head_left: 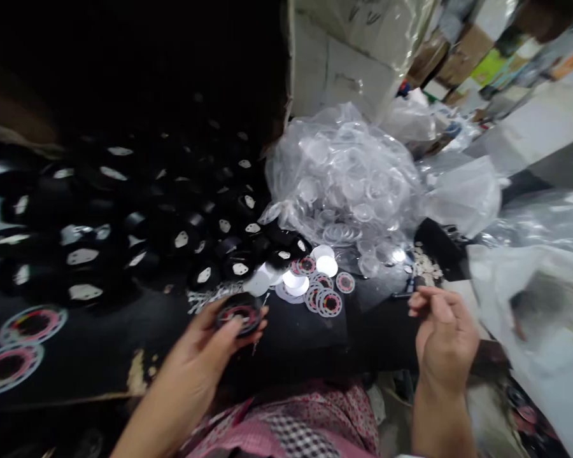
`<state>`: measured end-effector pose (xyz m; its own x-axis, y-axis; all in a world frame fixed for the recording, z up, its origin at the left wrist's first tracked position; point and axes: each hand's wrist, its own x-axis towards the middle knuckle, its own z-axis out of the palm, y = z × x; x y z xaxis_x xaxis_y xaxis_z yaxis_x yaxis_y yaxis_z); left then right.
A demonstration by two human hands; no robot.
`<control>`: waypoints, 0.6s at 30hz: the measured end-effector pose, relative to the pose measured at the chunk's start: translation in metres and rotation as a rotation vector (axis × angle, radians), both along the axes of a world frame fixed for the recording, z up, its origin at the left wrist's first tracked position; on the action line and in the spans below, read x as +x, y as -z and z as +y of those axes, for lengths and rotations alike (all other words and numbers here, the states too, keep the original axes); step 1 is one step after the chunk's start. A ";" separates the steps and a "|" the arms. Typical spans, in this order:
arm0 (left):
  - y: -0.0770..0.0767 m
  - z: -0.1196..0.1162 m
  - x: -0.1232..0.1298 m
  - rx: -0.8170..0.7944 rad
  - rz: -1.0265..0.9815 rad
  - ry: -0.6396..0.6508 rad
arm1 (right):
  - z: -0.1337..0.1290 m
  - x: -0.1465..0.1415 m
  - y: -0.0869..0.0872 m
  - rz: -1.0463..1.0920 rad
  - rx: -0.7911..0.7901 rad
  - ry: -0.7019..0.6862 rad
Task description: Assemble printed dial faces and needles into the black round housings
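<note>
Your left hand (210, 350) is pinching a black case (241, 301); thumb overlapping its dial (251, 313) is possibly risking smudges. Your right hand (444, 334) is hovering, pinch unclear.

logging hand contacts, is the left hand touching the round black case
Touching: the head view shows the left hand gripping the round black case, its thumb overlapping the front.

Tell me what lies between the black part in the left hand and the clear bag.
White discs and printed discs lie between the black part and the clear bag, as the head view shows.
</note>
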<state>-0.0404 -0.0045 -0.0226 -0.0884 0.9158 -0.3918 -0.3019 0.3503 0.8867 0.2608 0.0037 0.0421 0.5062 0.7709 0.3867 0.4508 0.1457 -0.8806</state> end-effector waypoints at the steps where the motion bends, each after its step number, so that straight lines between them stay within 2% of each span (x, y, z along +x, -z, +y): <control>1: -0.007 0.002 0.016 -0.029 -0.114 0.019 | 0.000 -0.009 0.006 -0.001 -0.088 -0.144; 4: -0.016 0.009 0.047 -0.106 -0.308 0.038 | -0.001 -0.037 0.017 -0.024 -0.253 -0.564; 7: -0.016 0.008 0.058 -0.172 -0.346 0.081 | 0.004 -0.051 0.016 -0.084 -0.232 -0.764; 11: -0.014 0.002 0.067 -0.185 -0.316 0.101 | 0.016 -0.055 0.010 -0.283 -0.191 -0.862; 18: -0.008 0.001 0.081 -0.088 -0.225 0.078 | 0.025 -0.064 0.013 -0.661 -0.184 -0.820</control>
<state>0.0409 -0.0039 -0.0145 0.0798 0.8778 -0.4724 -0.4570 0.4534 0.7653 0.1965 0.0291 0.0288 -0.4611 0.8549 0.2378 0.6714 0.5114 -0.5364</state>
